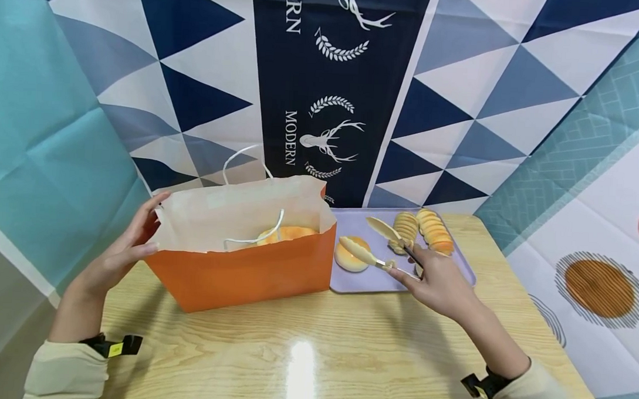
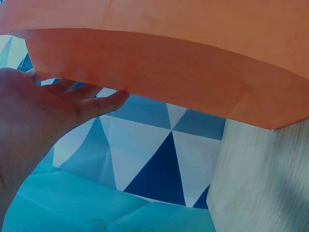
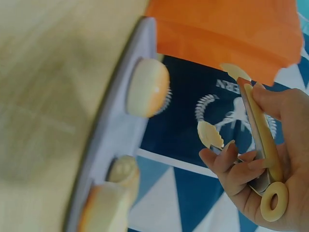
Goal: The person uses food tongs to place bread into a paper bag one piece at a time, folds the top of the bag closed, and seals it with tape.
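In the head view, the front wall of the orange bag [image 1: 248,279] hid the lower part of the bread [image 1: 292,232] inside it. Right of the bag, the right hand [image 1: 438,283] and the tongs [image 1: 361,251] covered most of one roll [image 1: 418,269]. In the left wrist view, the upper edge cut off the bag. In the right wrist view, the table [image 3: 48,121] beside the bag was blurred, and the lower edge cut off the pastry [image 3: 104,208] farthest from the bag.

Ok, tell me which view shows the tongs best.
The right wrist view: the tongs appear large in the right hand, both tips, a handle and the ring end visible. The head view shows both tips, but the hand hides much of the handles. The left wrist view shows no tongs.
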A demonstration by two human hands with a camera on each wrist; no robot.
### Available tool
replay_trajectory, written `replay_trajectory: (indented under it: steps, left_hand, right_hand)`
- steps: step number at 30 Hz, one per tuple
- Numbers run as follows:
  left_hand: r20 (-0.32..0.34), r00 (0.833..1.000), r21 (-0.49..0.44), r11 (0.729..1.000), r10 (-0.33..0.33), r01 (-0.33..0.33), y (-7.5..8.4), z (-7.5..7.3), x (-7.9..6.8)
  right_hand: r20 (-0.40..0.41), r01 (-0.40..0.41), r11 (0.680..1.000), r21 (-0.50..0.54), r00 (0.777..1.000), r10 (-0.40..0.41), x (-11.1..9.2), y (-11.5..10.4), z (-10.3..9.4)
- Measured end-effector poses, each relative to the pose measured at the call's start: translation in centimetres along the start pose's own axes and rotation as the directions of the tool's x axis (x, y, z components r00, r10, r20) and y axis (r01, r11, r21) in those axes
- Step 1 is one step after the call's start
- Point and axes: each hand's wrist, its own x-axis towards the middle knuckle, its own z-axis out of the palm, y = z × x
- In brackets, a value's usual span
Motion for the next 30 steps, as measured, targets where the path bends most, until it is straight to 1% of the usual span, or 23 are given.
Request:
replay_trajectory:
  steps: [3, 8, 14, 18, 22, 25, 30]
  left_hand:
    - [0.005, 1.000, -0.005, 1.000, 0.001, -0.001, 0.0, 0.1, 0.0]
    - [0.001, 1.000, 0.003, 1.000, -0.031, 0.031, 0.1, 0.1, 0.0]
    - [-0.006, 0.999, 0.017, 0.999, -0.051, 0.051, 0.0, 0.3, -0.2]
    - [-0.020, 0.997, 0.027, 0.997, -0.077, 0.078, 0.2, 0.4, -0.1]
    - [-0.018, 0.997, 0.022, 0.997, -0.072, 0.073, 0.3, 0.5, -0.2]
    - [-0.015, 0.999, 0.018, 0.998, -0.052, 0.053, 0.3, 0.5, -0.2]
    - [-0.016, 0.999, 0.026, 0.999, -0.047, 0.047, 0.5, 0.5, -0.2]
  right_hand:
    - [0.018, -0.013, 1.000, 0.000, 1.000, 0.013, -0.2, 0.4, 1.2]
    - [0.019, -0.007, 1.000, -0.004, 1.000, 0.007, -0.6, 1.3, 2.9]
    - [0.038, -0.024, 1.000, -0.012, 0.999, 0.024, -1.0, 1.9, 3.9]
    - [0.051, -0.035, 0.999, -0.014, 0.998, 0.036, -1.2, 2.2, 4.3]
    - [0.074, -0.049, 0.999, -0.008, 0.996, 0.049, -1.3, 2.4, 4.7]
    - [0.085, -0.055, 0.998, -0.011, 0.995, 0.056, -1.3, 2.6, 5.1]
    - [0.077, -0.045, 0.999, -0.014, 0.996, 0.046, -1.1, 2.6, 5.8]
